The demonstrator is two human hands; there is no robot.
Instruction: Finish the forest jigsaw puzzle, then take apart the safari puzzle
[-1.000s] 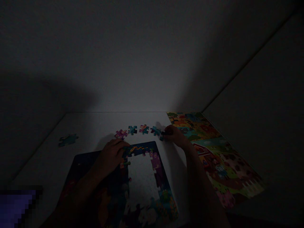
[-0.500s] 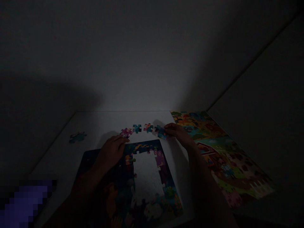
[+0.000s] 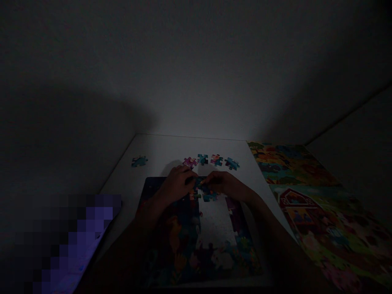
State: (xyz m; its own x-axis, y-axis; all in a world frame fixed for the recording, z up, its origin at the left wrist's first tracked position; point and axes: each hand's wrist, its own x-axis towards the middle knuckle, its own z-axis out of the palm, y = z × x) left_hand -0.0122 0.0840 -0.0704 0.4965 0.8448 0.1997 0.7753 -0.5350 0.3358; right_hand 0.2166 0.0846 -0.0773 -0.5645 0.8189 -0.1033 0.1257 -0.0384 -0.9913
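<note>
A dark, colourful jigsaw puzzle (image 3: 174, 228) lies in front of me with a pale gap in its right half. My right hand (image 3: 228, 185) reaches over the top of this gap, its fingers closed on a teal puzzle piece (image 3: 210, 197) at the gap's upper edge. Beside it, my left hand (image 3: 177, 183) rests on the puzzle's top edge with bent fingers close together; what lies under its fingertips is hidden. Just beyond the hands are a purple piece (image 3: 190, 162), a teal piece (image 3: 202, 159), a pink-and-teal piece (image 3: 216, 159) and another teal piece (image 3: 232, 163).
Farther left on the white table (image 3: 162, 149) lies one more loose piece (image 3: 139, 161). A farm picture (image 3: 324, 228) and an animal picture (image 3: 288, 163) cover the right side. A pixelated purple patch (image 3: 88, 237) fills the lower left. Walls enclose the table; the light is dim.
My right hand has left the rightmost loose piece on the table and come back to the puzzle, where a teal piece now covers the gap's top. The view has swung left.
</note>
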